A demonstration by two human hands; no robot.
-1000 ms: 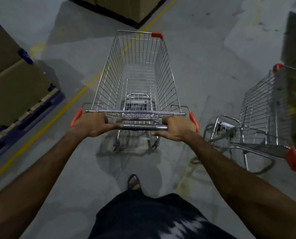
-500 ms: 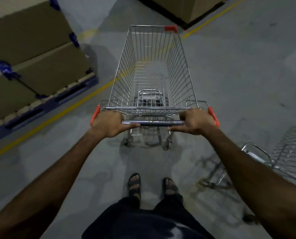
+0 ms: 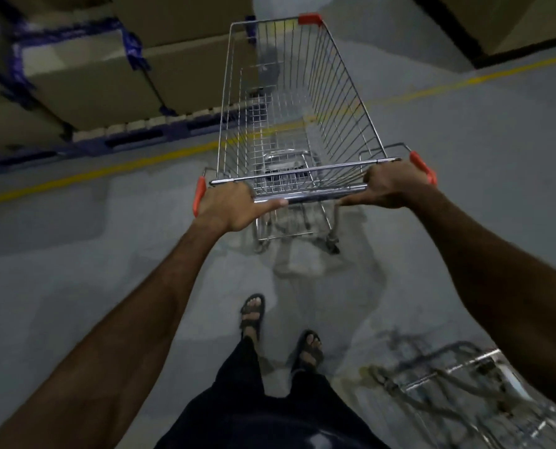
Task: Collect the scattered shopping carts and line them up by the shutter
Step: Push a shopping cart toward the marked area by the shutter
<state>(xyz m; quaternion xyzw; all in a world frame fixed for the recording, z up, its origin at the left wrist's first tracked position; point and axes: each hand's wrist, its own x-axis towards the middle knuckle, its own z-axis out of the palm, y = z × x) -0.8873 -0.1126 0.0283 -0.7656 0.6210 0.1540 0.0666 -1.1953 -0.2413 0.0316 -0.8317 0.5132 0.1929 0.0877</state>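
An empty wire shopping cart (image 3: 289, 102) with red corner caps stands in front of me on the grey floor. My left hand (image 3: 228, 205) grips the left end of its metal handle bar (image 3: 309, 196). My right hand (image 3: 388, 184) grips the right end of the same bar. A second shopping cart (image 3: 458, 390) shows only its lower frame at the bottom right, blurred and behind my right arm. No shutter is in view.
Stacked cardboard boxes (image 3: 102, 82) on a blue pallet (image 3: 114, 142) fill the upper left. More boxes (image 3: 513, 21) stand at the top right. A yellow floor line (image 3: 108, 171) crosses under the cart. My sandalled feet (image 3: 254, 314) are on the concrete.
The cart and my view have swung to the left; the boxes on the pallet came closer. The second cart slid from the right edge to the bottom right corner.
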